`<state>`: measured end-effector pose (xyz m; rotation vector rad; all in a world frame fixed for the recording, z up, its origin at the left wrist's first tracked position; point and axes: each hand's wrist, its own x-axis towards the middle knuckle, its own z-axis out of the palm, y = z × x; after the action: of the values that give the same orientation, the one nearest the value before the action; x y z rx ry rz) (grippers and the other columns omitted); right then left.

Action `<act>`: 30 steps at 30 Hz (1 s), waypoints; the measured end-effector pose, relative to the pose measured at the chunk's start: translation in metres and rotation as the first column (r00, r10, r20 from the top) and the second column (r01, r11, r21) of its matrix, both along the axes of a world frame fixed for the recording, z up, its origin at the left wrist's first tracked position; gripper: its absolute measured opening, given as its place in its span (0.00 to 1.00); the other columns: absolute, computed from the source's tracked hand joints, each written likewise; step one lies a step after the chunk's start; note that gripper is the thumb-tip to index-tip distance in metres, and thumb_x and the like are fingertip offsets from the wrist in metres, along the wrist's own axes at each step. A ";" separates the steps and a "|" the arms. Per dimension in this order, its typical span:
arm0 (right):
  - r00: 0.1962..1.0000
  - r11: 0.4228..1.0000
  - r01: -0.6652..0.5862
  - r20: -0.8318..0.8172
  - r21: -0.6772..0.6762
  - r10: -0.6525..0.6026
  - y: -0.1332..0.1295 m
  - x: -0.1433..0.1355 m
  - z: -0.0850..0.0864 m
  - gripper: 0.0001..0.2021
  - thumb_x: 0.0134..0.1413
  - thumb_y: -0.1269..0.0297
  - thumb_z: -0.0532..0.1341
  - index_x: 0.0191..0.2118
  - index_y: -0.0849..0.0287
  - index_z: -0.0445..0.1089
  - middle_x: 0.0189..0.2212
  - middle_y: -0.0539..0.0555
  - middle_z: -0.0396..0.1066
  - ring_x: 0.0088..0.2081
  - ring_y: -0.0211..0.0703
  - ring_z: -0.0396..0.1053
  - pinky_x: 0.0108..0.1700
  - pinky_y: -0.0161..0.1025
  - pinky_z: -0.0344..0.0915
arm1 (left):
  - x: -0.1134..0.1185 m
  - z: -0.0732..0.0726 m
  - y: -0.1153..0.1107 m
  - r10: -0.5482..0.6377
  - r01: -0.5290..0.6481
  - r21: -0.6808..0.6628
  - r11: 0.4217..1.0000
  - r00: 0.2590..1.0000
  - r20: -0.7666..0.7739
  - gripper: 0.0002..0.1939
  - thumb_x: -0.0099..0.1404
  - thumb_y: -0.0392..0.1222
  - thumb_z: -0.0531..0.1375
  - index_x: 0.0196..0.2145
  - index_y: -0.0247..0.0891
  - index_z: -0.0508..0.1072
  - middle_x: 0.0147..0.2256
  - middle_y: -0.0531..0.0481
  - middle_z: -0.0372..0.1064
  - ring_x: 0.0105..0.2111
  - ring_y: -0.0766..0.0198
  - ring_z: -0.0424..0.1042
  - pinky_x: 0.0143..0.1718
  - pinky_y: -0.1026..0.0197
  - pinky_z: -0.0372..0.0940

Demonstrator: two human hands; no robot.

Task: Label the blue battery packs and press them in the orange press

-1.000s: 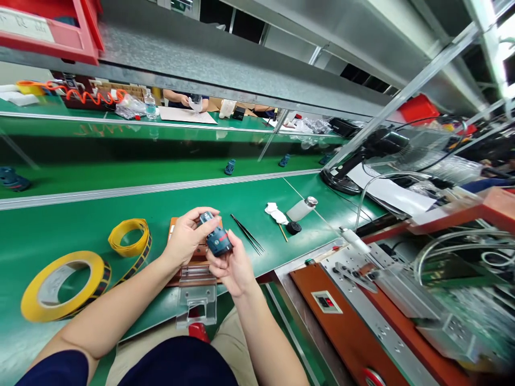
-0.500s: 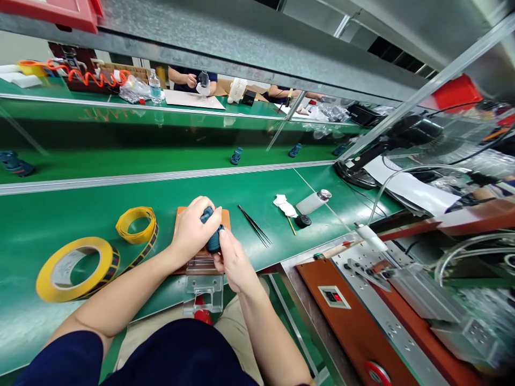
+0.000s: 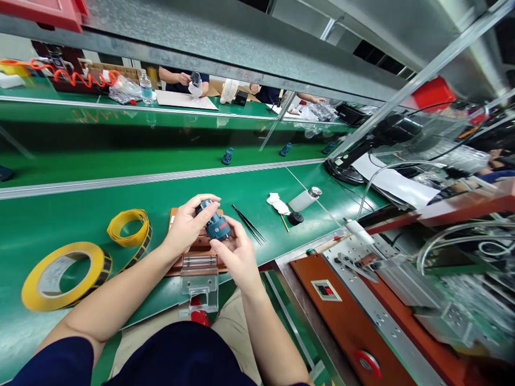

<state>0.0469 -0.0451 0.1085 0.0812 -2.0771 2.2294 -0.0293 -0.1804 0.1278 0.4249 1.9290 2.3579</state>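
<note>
A dark blue plastic housing [image 3: 218, 228] with a red marking and a small round white emblem is held up between both hands. My left hand [image 3: 187, 224] wraps round its narrower upper end, thumb laid across it. At the wider lower end, the fingers and thumb of my right hand [image 3: 238, 253] grip the right side. Beneath the hands lies an orange-brown fixture [image 3: 174, 268] with a clear plastic piece [image 3: 199, 292] at its front. Black tweezers [image 3: 248, 223] rest on the green bench, right of the hands.
Left are a large yellow tape roll [image 3: 32, 289] and a smaller yellow label roll [image 3: 116, 231]. Right stand a white bottle [image 3: 302, 200], a black cap [image 3: 295, 218] and a white cloth [image 3: 277, 202]. Similar blue housings [image 3: 227, 156] sit on the green belt behind. A machine [image 3: 362, 300] borders the right.
The blue housing has been turned so that its red marking faces up. My right hand has opened wider around its lower end. The whole view has shifted slightly.
</note>
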 end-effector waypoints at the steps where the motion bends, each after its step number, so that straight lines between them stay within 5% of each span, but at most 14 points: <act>1: 1.000 1.000 0.007 -0.007 -0.001 -0.007 0.000 0.000 -0.002 0.28 0.55 0.55 0.69 0.59 0.51 0.63 0.55 0.56 0.70 0.50 0.49 0.74 0.52 0.45 0.74 | 0.000 -0.001 0.001 -0.006 0.006 0.005 1.000 1.000 0.018 0.20 0.63 0.57 0.65 0.45 0.40 0.78 0.44 0.45 0.76 0.41 0.57 0.74 0.40 0.60 0.70; 8: 0.969 0.961 0.214 -0.160 0.174 -0.187 0.006 -0.003 -0.010 0.29 0.53 0.58 0.71 0.58 0.53 0.64 0.55 0.60 0.68 0.49 0.50 0.73 0.49 0.46 0.75 | 0.011 -0.004 0.007 -0.121 0.095 0.170 0.981 0.981 0.153 0.27 0.65 0.59 0.64 0.54 0.39 0.73 0.53 0.40 0.73 0.53 0.52 0.72 0.53 0.55 0.68; 13: 0.870 0.800 0.433 -0.426 0.416 -0.249 0.009 0.000 -0.014 0.26 0.59 0.65 0.64 0.61 0.53 0.62 0.52 0.61 0.68 0.52 0.53 0.70 0.52 0.51 0.74 | 0.029 -0.002 0.014 -0.232 0.159 0.283 0.946 0.940 0.248 0.40 0.56 0.44 0.74 0.63 0.41 0.63 0.55 0.42 0.72 0.57 0.53 0.71 0.58 0.53 0.65; 17: 0.793 0.646 0.531 -0.591 0.549 -0.150 0.003 0.004 -0.019 0.26 0.64 0.69 0.57 0.66 0.54 0.56 0.48 0.63 0.68 0.48 0.54 0.71 0.46 0.52 0.74 | 0.034 -0.002 0.020 -0.185 0.099 0.332 0.938 0.953 0.241 0.32 0.58 0.45 0.72 0.57 0.37 0.69 0.50 0.41 0.76 0.49 0.55 0.76 0.50 0.58 0.71; 19: 0.774 0.623 0.551 -0.619 0.556 -0.133 0.000 0.004 -0.023 0.26 0.65 0.69 0.56 0.67 0.55 0.54 0.48 0.64 0.68 0.47 0.55 0.71 0.44 0.51 0.75 | 0.034 -0.003 0.022 -0.161 0.070 0.331 0.941 0.953 0.256 0.30 0.57 0.45 0.73 0.55 0.36 0.71 0.49 0.41 0.77 0.47 0.56 0.76 0.46 0.60 0.72; 22: 0.788 0.681 0.535 -0.587 0.500 -0.188 -0.002 0.002 -0.026 0.25 0.63 0.68 0.60 0.64 0.55 0.58 0.48 0.64 0.68 0.48 0.54 0.71 0.45 0.50 0.75 | 0.032 -0.004 0.022 -0.146 0.049 0.324 0.945 0.947 0.285 0.32 0.56 0.46 0.74 0.56 0.36 0.71 0.49 0.41 0.77 0.47 0.56 0.77 0.46 0.61 0.72; 24: 0.833 0.775 0.486 -0.484 0.404 -0.269 -0.002 0.001 -0.025 0.25 0.60 0.65 0.65 0.61 0.55 0.63 0.49 0.62 0.69 0.49 0.53 0.71 0.46 0.49 0.75 | 0.030 -0.003 0.020 -0.169 0.062 0.325 0.944 0.934 0.314 0.32 0.60 0.51 0.71 0.57 0.36 0.70 0.50 0.40 0.76 0.48 0.54 0.77 0.47 0.57 0.72; 27: 0.915 0.918 0.365 -0.243 0.153 -0.323 -0.001 0.000 -0.018 0.27 0.51 0.62 0.72 0.56 0.56 0.66 0.50 0.60 0.69 0.48 0.51 0.73 0.46 0.46 0.76 | 0.030 -0.001 0.018 -0.193 0.066 0.333 0.941 0.911 0.364 0.32 0.66 0.58 0.64 0.61 0.37 0.68 0.52 0.38 0.75 0.49 0.52 0.76 0.51 0.52 0.71; 30: 0.958 0.961 0.262 -0.096 -0.087 -0.270 0.002 -0.001 -0.012 0.29 0.47 0.62 0.74 0.54 0.56 0.65 0.48 0.57 0.72 0.46 0.48 0.74 0.47 0.44 0.76 | 0.031 0.000 0.015 -0.199 0.082 0.322 0.943 0.916 0.349 0.31 0.68 0.56 0.63 0.63 0.39 0.67 0.54 0.39 0.74 0.52 0.53 0.75 0.55 0.53 0.68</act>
<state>0.0463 -0.0435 0.0966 -0.0786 -1.8271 2.0881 0.0019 -0.1652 0.1276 0.1037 1.3324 2.4215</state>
